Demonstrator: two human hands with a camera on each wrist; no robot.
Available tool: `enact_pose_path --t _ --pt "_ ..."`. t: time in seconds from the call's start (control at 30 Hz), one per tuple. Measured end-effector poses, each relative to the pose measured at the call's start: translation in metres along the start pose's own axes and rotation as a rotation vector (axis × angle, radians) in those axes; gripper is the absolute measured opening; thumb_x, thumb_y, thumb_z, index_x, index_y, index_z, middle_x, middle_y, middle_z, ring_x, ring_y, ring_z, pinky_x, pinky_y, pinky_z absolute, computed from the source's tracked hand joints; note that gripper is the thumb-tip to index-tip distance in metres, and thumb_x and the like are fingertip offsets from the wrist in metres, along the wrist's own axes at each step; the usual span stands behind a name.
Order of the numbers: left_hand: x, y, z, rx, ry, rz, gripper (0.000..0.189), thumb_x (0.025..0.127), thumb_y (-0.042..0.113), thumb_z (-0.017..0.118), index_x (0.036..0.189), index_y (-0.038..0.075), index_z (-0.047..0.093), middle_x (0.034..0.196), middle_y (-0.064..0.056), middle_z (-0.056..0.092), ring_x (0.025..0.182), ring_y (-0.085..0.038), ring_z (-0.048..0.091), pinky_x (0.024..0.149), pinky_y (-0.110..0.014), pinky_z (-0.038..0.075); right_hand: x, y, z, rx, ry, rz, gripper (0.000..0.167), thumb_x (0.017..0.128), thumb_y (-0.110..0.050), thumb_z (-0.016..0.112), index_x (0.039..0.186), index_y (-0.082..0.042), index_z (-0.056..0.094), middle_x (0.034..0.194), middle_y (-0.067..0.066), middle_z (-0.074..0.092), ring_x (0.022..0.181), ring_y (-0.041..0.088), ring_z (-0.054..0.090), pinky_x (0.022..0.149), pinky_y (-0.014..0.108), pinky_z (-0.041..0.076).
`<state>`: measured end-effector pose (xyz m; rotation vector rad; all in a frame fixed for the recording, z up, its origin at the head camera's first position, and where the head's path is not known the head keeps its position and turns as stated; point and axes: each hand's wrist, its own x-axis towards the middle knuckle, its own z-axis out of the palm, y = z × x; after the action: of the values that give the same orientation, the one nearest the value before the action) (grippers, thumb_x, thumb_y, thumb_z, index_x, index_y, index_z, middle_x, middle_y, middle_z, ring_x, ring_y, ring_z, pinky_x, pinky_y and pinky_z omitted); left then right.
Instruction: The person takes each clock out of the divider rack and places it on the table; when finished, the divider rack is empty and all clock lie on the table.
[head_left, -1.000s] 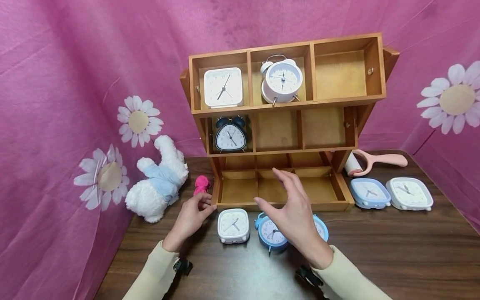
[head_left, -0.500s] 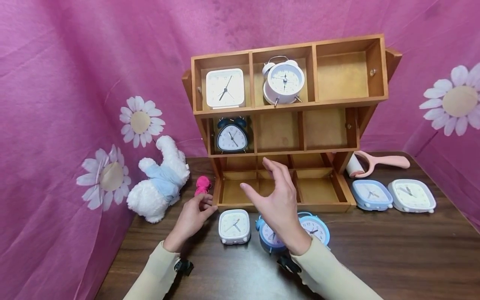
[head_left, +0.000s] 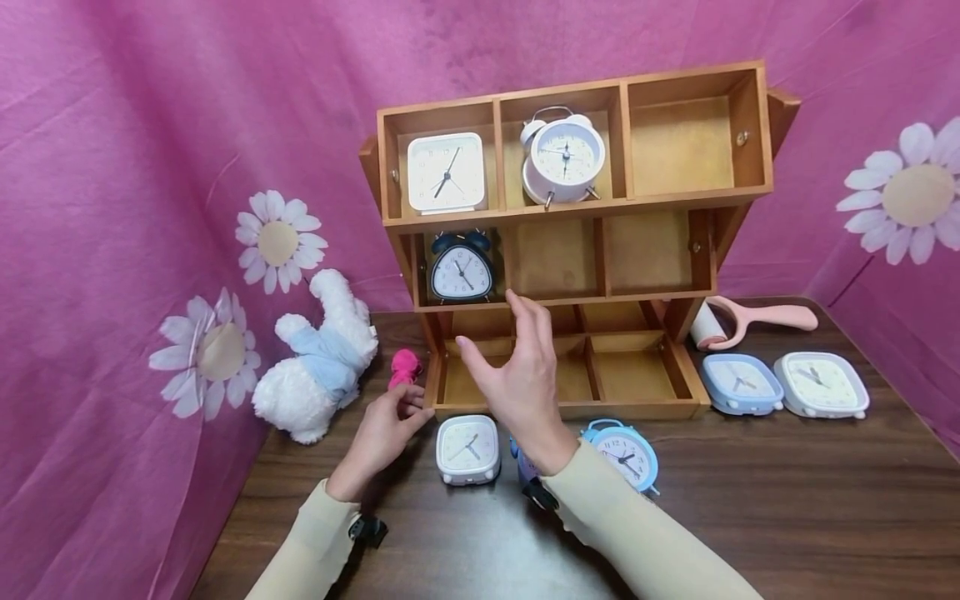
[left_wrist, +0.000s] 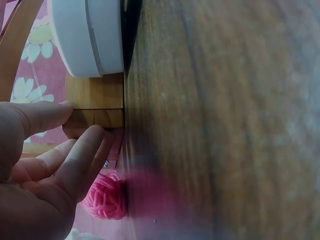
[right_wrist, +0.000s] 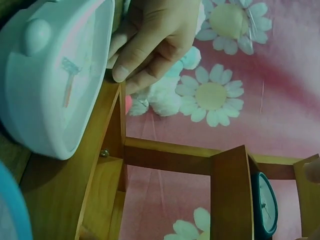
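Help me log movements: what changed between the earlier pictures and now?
The right hand moved leftward and up in the head view, uncovering more of the light blue clock; nothing was grasped or released. The left hand stayed at the corner of the wooden shelf; the objects look unmoved.

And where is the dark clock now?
In the head view, the dark clock stands on the shelf, in the left compartment of the second row down, below a square white clock.

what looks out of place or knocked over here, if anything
The white plush toy in a light blue top, left of the brown wooden tiered shelf, looks odd: it lies toppled rather than upright, head end toward the camera. Nothing looks spilled or damaged.
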<state>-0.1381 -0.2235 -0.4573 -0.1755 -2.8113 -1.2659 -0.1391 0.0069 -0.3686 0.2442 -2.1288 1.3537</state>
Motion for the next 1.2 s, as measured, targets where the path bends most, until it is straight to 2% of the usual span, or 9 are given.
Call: enact_pose_path --t 0.13,0.43,0.57,0.73,0.97,1.2 --pt "0.0 0.002 0.001 0.022 -0.004 -0.045 0.027 0.101 0.012 0.084 0.124 0.001 0.076 0.108 -0.011 0.083 0.097 -0.019 0.078 0.087 -0.031 0.062 0.004 -0.004 0.01 0.023 0.027 0.005 0.084 0.093 -0.029 0.094 0.161 0.0 0.053 0.157 0.019 0.055 0.145 0.037 0.06 0.126 0.054 0.05" --pt "-0.001 0.003 -0.002 0.033 -0.011 -0.039 0.027 0.102 0.013 0.083 0.125 0.001 0.075 0.109 -0.01 0.083 0.099 -0.021 0.077 0.087 -0.035 0.061 0.012 -0.005 0.028 0.04 0.082 0.007 0.085 0.094 -0.03 0.093 0.162 0.0 0.051 0.156 0.019 0.055 0.145 0.035 0.061 0.125 0.049 0.051" --pt "0.0 0.004 -0.001 0.037 -0.012 -0.039 0.027 0.102 0.013 0.083 0.125 0.002 0.075 0.109 -0.01 0.083 0.099 -0.021 0.077 0.088 -0.034 0.061 0.018 -0.004 0.033 0.046 0.12 -0.018 0.087 0.092 -0.029 0.095 0.162 0.001 0.051 0.154 0.02 0.055 0.144 0.034 0.061 0.126 0.047 0.051" --pt "-0.001 0.005 -0.001 0.037 -0.011 -0.038 0.026 0.102 0.013 0.083 0.124 0.002 0.075 0.109 -0.01 0.082 0.099 -0.02 0.076 0.087 -0.033 0.061 0.024 -0.006 0.041 0.042 0.13 -0.036 0.086 0.093 -0.027 0.094 0.161 0.002 0.051 0.152 0.02 0.055 0.142 0.034 0.062 0.125 0.046 0.052" --pt "-0.003 0.002 -0.001 0.029 -0.011 -0.033 0.026 0.102 0.014 0.083 0.124 0.001 0.075 0.108 -0.009 0.082 0.098 -0.02 0.077 0.086 -0.032 0.062 0.032 -0.008 0.052 0.037 0.174 -0.018 0.088 0.092 -0.026 0.094 0.163 0.0 0.048 0.153 0.019 0.052 0.142 0.033 0.061 0.124 0.045 0.054" --pt "-0.001 0.003 -0.001 0.029 -0.013 -0.041 0.027 0.102 0.013 0.083 0.125 0.002 0.075 0.109 -0.009 0.083 0.099 -0.02 0.077 0.087 -0.034 0.062 0.038 -0.011 0.062 0.013 0.162 0.021 0.095 0.091 -0.027 0.095 0.165 0.0 0.044 0.155 0.021 0.049 0.144 0.033 0.058 0.125 0.043 0.052"
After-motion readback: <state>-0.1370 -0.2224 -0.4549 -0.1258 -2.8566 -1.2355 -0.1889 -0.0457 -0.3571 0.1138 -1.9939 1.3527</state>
